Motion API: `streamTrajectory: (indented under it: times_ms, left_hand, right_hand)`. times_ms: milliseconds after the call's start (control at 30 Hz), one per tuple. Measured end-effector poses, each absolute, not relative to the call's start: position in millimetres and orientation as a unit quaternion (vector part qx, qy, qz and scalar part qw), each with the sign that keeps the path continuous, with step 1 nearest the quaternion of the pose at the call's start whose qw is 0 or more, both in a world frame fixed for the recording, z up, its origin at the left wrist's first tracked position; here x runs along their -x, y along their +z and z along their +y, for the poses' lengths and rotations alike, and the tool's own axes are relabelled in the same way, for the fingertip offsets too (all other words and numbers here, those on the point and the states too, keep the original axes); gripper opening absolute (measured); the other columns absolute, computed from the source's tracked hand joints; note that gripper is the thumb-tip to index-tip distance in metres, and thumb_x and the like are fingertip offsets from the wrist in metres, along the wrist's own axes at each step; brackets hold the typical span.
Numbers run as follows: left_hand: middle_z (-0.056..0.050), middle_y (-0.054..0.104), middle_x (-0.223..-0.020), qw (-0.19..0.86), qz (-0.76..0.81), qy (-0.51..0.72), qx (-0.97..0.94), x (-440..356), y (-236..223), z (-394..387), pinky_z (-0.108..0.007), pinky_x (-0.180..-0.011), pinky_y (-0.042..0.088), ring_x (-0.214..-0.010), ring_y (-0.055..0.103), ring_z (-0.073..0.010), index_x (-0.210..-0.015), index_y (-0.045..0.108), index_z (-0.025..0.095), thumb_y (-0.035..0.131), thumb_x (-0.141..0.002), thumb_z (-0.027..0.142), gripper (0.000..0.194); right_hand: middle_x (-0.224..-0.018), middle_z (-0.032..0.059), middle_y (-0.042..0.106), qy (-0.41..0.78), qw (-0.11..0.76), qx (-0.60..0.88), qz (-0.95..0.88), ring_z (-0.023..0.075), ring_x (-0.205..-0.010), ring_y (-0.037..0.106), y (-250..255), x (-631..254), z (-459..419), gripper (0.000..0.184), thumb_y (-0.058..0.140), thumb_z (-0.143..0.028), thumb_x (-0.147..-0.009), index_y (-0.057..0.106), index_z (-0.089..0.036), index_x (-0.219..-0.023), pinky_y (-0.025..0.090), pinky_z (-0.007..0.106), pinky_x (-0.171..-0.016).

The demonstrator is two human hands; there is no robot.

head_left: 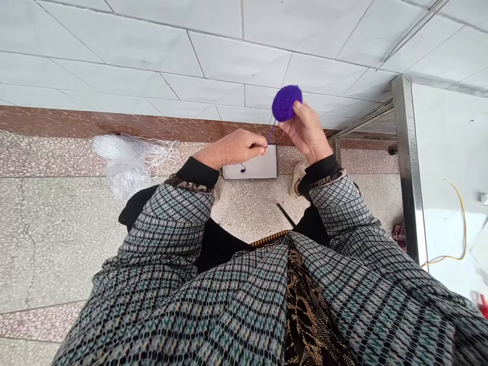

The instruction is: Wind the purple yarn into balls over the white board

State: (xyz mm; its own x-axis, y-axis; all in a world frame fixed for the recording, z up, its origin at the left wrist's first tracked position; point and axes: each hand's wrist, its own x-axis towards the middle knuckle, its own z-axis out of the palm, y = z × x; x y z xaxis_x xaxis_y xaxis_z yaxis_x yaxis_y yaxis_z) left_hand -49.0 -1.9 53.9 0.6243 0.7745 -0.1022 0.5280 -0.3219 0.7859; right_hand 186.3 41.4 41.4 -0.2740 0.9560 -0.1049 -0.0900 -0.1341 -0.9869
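My right hand (307,129) grips a ball of purple yarn (285,103) by its lower right side, thumb in front, held up before the tiled wall. From the ball a purple strand (271,133) runs down to my left hand (238,147), whose thumb and forefinger are pinched on it. Below the hands, a shallow white box (263,168) with a dark edge lies on the floor. Inside it rests a small dark purple bit of yarn (243,170), with a thin strand rising toward my left hand.
Clear plastic bags (127,170) and loose white cords (162,152) lie on the speckled floor at left. A metal-framed white table (450,152) stands at right, a yellow wire (463,218) on it. A dark thin bar (285,214) lies between my legs; my shoe (297,179) is beside the box.
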Motion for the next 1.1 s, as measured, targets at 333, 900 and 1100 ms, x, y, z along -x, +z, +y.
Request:
streamTrajectory:
  times_ms: [333, 900, 1100]
  left_hand:
    - [-0.005, 0.076, -0.085, 0.393, 0.45, 0.193, -0.779, 62.2, 62.2, -2.3, -0.033, -0.081, 0.05, -0.081, 0.065, -0.0198, -0.09, 0.081, 0.02, 0.061, -0.093, 0.033, 0.024]
    - [-0.003, 0.072, -0.083, 0.413, 0.408, 0.148, -0.8, 50.0, 63.4, -4.7, -0.032, -0.084, 0.05, -0.082, 0.065, -0.0195, -0.086, 0.076, 0.02, 0.06, -0.095, 0.033, 0.023]
    - [-0.004, 0.073, -0.084, 0.397, 0.448, 0.195, -0.777, 63.0, 63.5, -3.6, -0.033, -0.086, 0.053, -0.084, 0.068, -0.0199, -0.09, 0.08, 0.018, 0.061, -0.093, 0.032, 0.024]
  right_hand:
    - [-0.096, 0.0021, 0.071, 0.601, 0.059, 0.441, -0.663, 0.0202, -0.087, 0.066, 51.3, -179.6, 30.3, 0.036, 0.084, -0.016, -0.076, 0.064, -0.022, -0.106, 0.062, 0.031, -0.074]
    - [-0.118, 0.0064, 0.066, 0.572, 0.353, 0.522, -0.525, 0.0189, -0.104, 0.072, 36.4, -180.4, 40.2, 0.037, 0.073, -0.047, -0.101, 0.05, -0.023, -0.118, 0.064, 0.031, -0.089]
    - [-0.098, 0.002, 0.069, 0.588, 0.125, 0.498, -0.625, 0.0162, -0.083, 0.066, 43.6, -176.9, 29.8, 0.037, 0.083, -0.012, -0.081, 0.058, -0.02, -0.107, 0.058, 0.025, -0.067]
